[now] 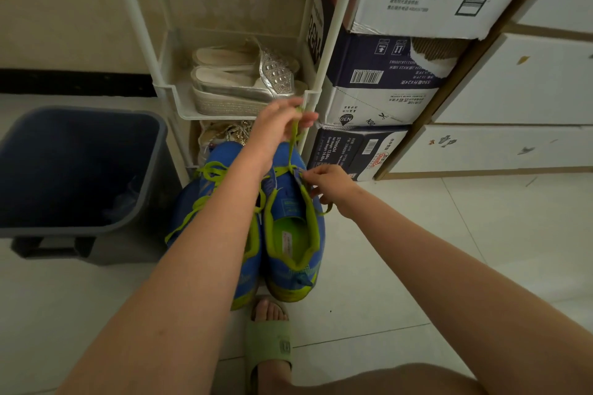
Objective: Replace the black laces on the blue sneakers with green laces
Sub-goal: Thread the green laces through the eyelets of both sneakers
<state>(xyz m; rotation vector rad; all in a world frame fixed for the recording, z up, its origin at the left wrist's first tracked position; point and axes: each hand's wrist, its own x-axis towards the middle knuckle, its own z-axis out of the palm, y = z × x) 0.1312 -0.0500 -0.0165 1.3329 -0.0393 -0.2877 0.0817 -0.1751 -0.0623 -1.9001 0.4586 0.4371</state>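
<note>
Two blue sneakers with lime-green lining stand side by side on the floor, toes away from me. The left sneaker [189, 202] carries a loose green lace [210, 170], partly hidden by my left forearm. On the right sneaker [293, 234] a green lace [293, 138] runs up from the eyelets near the toe. My left hand [277, 127] pinches that lace and holds it up taut. My right hand [327, 183] pinches the lace's other end at the right-side eyelets, and a strand hangs below the hand. No black laces are visible.
A dark blue bin [77, 170] stands left of the sneakers. Behind them is a white shoe rack [167, 86] holding silver sandals [244, 80]. Stacked cartons [378, 86] and white drawers [513, 90] fill the right. My foot in a green slipper [269, 346] rests near the sneakers' heels.
</note>
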